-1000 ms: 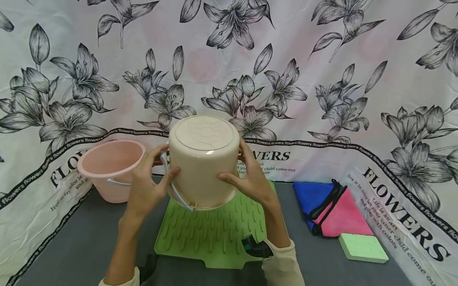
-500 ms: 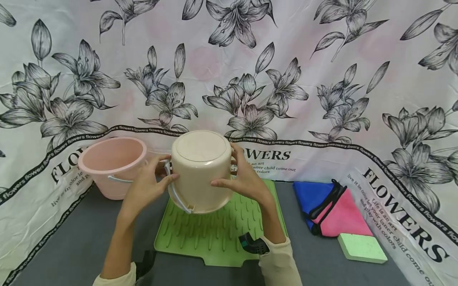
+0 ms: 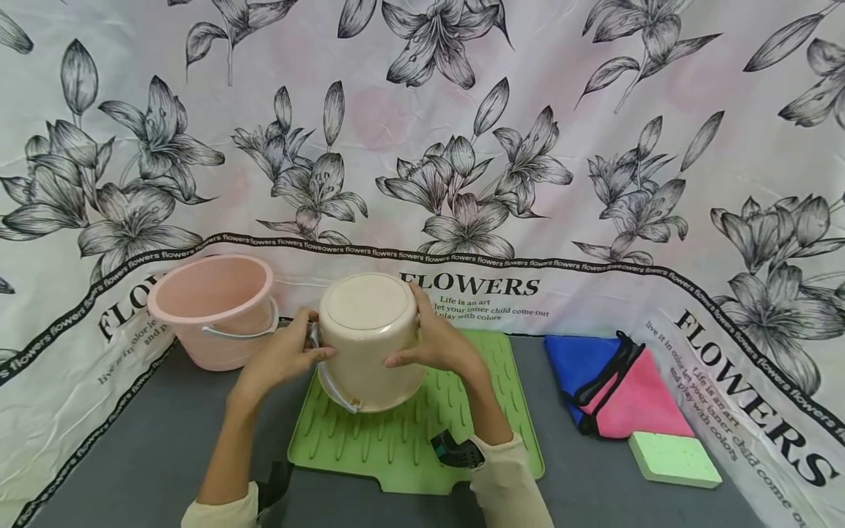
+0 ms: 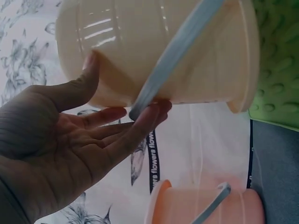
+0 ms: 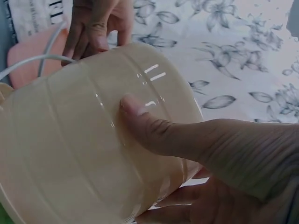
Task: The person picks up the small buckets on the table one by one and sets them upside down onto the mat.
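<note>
The cream bucket (image 3: 370,348) is upside down over the green mat (image 3: 376,451), with my left hand (image 3: 282,359) and right hand (image 3: 441,341) holding its left and right sides, so I should squeeze gently and keep it steady.

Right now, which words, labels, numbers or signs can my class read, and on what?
"FLOWERS": floral backdrop, centre and right; "FLO" at left, rest hidden.
"flowers": repeated along the backdrop's black band.
"Life is an art": backdrop, centre and right.
"let your inner child come out": same places.
"play with colors": same places.
"live it in color": backdrop, right.
Small left print: blurred, partly hidden.
Cream bucket: none readable.
</note>
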Motion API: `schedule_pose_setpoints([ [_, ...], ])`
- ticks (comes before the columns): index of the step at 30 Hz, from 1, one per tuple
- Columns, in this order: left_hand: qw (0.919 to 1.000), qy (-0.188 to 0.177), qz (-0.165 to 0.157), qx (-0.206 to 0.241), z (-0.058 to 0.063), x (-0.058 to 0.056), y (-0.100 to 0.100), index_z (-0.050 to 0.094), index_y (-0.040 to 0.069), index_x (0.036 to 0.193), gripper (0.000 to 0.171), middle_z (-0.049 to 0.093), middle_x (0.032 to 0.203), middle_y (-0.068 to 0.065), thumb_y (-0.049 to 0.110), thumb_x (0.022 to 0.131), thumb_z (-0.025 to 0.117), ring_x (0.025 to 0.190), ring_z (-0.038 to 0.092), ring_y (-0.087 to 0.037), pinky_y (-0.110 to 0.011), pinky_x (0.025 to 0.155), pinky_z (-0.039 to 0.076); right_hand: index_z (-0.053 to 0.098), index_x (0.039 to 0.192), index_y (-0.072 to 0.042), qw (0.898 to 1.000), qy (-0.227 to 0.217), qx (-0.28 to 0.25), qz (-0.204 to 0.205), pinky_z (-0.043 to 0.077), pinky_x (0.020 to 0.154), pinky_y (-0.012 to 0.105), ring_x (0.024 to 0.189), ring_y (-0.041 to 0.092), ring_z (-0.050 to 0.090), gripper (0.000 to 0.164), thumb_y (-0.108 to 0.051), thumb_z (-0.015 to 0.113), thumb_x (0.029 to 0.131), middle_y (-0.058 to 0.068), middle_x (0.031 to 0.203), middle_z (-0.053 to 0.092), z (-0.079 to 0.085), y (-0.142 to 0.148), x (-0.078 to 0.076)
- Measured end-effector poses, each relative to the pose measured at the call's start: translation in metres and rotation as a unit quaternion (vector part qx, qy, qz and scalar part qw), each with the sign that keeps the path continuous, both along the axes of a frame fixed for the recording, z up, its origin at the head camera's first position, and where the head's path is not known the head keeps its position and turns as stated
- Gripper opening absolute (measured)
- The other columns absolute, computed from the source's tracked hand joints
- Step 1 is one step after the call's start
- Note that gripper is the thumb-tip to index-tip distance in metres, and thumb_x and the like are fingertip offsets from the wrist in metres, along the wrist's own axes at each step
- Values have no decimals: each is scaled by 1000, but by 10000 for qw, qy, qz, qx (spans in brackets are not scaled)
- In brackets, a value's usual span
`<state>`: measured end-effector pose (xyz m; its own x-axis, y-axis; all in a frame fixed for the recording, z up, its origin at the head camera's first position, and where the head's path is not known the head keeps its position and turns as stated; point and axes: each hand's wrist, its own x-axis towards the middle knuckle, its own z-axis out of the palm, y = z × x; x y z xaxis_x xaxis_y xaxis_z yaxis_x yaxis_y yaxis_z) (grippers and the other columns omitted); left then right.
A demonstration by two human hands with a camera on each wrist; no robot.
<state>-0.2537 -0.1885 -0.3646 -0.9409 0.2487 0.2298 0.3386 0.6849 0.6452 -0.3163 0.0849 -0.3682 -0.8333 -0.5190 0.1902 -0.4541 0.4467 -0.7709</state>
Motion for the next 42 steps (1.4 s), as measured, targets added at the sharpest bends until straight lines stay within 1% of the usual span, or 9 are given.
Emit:
schedule_pose_setpoints([
  [4,9990,-234,101,-378,-2,-1,-5,42,-11,140,63,70,97,-22,23,98,74,77,63,-23,-35,65,50,7,167,-13,9998,-106,20,173,45,118,58,139,45,56,136,-15,100,67,26,159,45,-10,-8,-3],
  [9,9970,-405,112,-652,-8,-6,-8,42,-10,142,66,71,103,-25,27,97,75,81,67,-27,-40,68,52,11,164,-8,9997,-78,196,134,46,116,59,135,49,58,131,-14,99,67,31,154,49,-16,-14,-2],
  [13,9969,-570,-71,-542,-16,-11,-9,40,-10,142,68,68,123,-34,27,97,75,104,72,-42,-50,80,57,10,164,-3,9994,-114,320,79,44,119,59,136,50,56,134,-10,100,65,34,153,48,-17,-17,-3],
  [17,9955,-828,-247,-377,-20,-11,-8,36,-9,145,69,61,134,-40,27,99,73,118,67,-51,-57,90,57,9,165,-1,9991,-166,358,143,41,121,58,139,49,53,135,-6,99,65,33,155,45,-16,-17,-2],
  [21,9928,-1108,-243,-373,-17,-7,-6,27,-9,152,83,53,143,-42,34,98,74,130,57,-57,-65,101,52,9,163,2,9991,-127,328,246,39,123,58,142,49,50,133,-3,98,65,33,156,42,-17,-17,0],
  [28,9946,-641,-604,550,-21,-12,4,12,-13,159,109,35,156,-40,25,88,86,148,37,-56,-69,120,35,13,163,1,9983,53,568,142,38,122,62,147,48,41,130,-8,99,66,33,157,37,-12,-19,2],
  [31,9948,-565,-557,635,-21,-16,5,12,-9,160,111,35,157,-37,25,86,88,149,37,-55,-68,120,36,11,166,-4,9971,169,738,13,38,120,66,151,51,34,130,-16,98,70,33,164,26,-7,-19,5],
  [36,9960,-834,-313,94,-17,-16,5,5,-5,163,116,43,154,-41,34,89,85,139,50,-56,-66,110,47,18,168,-7,9931,535,1034,-116,33,122,67,157,53,22,113,-30,90,83,31,173,5,0,-18,8],
  [42,9937,-1091,-195,-139,-18,-12,3,4,-3,164,115,53,145,-41,40,92,81,130,59,-55,-63,104,51,34,163,-5,9887,991,1122,-25,32,125,63,158,47,26,91,-34,82,91,26,174,15,3,-21,12],
])
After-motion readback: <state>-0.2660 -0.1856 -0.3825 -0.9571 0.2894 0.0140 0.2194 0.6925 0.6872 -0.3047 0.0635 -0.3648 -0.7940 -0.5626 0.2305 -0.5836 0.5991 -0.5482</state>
